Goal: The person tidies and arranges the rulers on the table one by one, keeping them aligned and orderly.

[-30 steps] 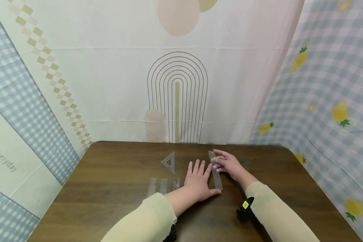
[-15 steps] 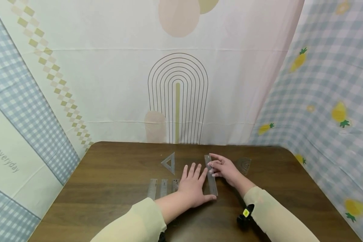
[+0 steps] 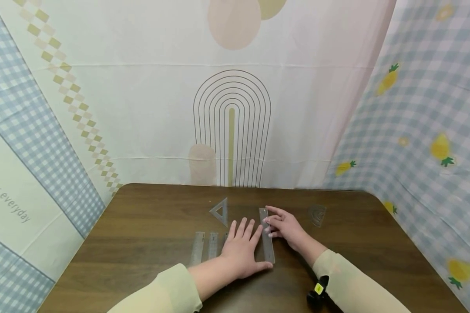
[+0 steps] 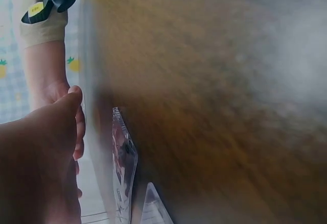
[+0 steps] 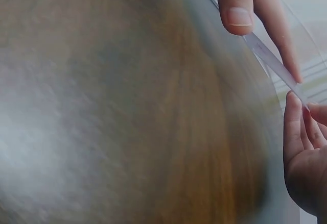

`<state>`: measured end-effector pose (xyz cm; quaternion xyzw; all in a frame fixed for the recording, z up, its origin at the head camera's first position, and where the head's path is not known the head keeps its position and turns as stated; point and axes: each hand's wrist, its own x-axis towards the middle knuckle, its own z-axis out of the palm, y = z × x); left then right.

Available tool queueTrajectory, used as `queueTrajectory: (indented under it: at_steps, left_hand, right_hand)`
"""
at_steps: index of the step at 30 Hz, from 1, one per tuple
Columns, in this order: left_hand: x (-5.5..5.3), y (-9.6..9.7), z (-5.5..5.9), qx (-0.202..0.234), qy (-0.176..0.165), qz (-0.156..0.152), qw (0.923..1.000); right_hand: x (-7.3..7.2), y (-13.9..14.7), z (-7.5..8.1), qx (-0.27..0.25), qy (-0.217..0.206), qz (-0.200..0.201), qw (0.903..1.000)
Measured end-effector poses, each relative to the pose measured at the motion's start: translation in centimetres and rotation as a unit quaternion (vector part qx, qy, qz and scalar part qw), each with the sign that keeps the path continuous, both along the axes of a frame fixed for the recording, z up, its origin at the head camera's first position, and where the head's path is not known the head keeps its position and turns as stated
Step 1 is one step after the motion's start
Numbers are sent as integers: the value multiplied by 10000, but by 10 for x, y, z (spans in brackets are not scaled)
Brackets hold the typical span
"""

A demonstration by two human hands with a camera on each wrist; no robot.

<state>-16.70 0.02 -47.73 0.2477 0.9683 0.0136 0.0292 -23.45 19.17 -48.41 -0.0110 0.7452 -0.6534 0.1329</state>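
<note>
In the head view a clear ruler (image 3: pixel 267 237) lies lengthwise between the two hands. My right hand (image 3: pixel 290 226) pinches its right edge, index finger stretched towards the far end. The right wrist view also shows these right fingers (image 5: pixel 301 127) at the thin ruler (image 5: pixel 276 66). My left hand (image 3: pixel 240 252) has its fingers straight and spread. Its index fingertip touches the ruler's left side and its thumb reaches the near end. Beside the left hand lie more clear rulers (image 3: pixel 197 248) (image 3: pixel 213 244), and one is mostly hidden behind it.
A clear set square (image 3: pixel 220 211) lies at the back of the brown table (image 3: pixel 141 234). To the right lies a clear protractor (image 3: pixel 317 215). Patterned cloth (image 3: pixel 160 108) hangs behind the table. A black wrist camera (image 3: pixel 316 295) sits at the right sleeve.
Both hands and the ruler between them have moved left and nearer the body. The protractor is now uncovered, and the left hand hides more of the right-most ruler in the row.
</note>
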Motion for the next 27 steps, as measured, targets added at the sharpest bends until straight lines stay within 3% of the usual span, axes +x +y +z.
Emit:
queueTrajectory:
  at_steps: [11, 27]
  left_hand:
    - [14, -11, 1, -230, 221, -130, 9994]
    - [30, -26, 1, -174, 148, -267, 9994]
  right_hand:
    - [14, -11, -2, 18, -73, 18, 10000]
    - [29, -20, 0, 198, -50, 270, 9994]
